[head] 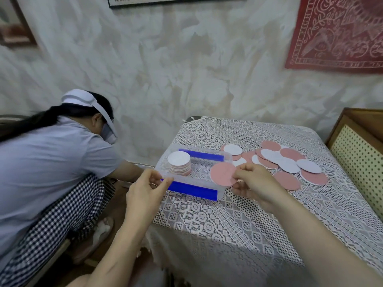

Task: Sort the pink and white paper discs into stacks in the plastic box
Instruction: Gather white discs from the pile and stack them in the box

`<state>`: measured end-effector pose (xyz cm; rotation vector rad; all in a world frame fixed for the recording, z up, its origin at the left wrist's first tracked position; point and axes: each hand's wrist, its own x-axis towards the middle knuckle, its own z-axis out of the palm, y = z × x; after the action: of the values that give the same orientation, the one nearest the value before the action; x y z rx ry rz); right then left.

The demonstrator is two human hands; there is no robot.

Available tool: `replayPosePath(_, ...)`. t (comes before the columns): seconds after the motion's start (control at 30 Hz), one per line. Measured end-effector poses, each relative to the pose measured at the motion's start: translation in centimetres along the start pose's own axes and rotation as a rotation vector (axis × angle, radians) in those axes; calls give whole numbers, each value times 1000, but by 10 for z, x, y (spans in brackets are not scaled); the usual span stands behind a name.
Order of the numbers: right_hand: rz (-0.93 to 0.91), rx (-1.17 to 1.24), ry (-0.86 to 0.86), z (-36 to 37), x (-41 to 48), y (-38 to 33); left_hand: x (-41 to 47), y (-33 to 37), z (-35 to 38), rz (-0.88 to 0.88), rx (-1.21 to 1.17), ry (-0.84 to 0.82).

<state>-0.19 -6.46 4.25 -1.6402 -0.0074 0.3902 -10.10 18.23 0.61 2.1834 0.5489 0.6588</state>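
Left hand (149,184) pinches the near-left corner of the plastic box (194,182), with thumb and fingertips closed on the clear rim. Likely bracing, so the light box does not slide on the lace tablecloth (207,214) while a disc goes in. Right hand (256,182) pinches a pink disc (222,174) by its right edge, between thumb and fingertips. Disc is tilted and held over the box's right half. No stack visible in that half, so the hold probably means starting or feeding a pink pile apart from the other one. Edge grip leaves the flat face free to go down level.

Head view, the only one. Box sits on the left part of the table. It is clear plastic with blue strips (201,155) along its far and near long sides. At its left end is a stack (179,165) with a white face on top. Edges below read pinkish and white mixed; cannot tell the order. Loose discs (290,162) lie right of the box, pink and white, overlapping in a flat heap. Discs look thin and round, and stiff enough to keep shape when held by one edge.

Off task: a second person (51,162) crouches left of the table, wearing a headset. Red cloth (339,32) hangs on the far wall.
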Motion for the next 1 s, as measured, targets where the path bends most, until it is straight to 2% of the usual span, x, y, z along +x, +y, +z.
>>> replayPosePath(0.13,50,-9,-40,-1,3,-3,13,-10,-4,-85,58,-81)
replayPosePath(0.23,61,2,-52,-5,3,-3,11,-4,-1,-30,78,-172)
replayPosePath(0.33,59,12,-21,-22,-3,-2,2,6,3,-22,40,-172)
replayPosePath(0.47,78,-32,10,-51,-15,3,-18,20,9,27,102,-179)
replayPosePath(0.6,-40,-152,93,-58,-25,-3,-17,28,15,104,111,-206)
replayPosePath(0.77,-184,-250,73,-24,-16,-26,-1,37,23,230,151,-310)
replayPosePath(1.0,-145,-379,7,36,39,-29,13,28,29,232,122,-356)
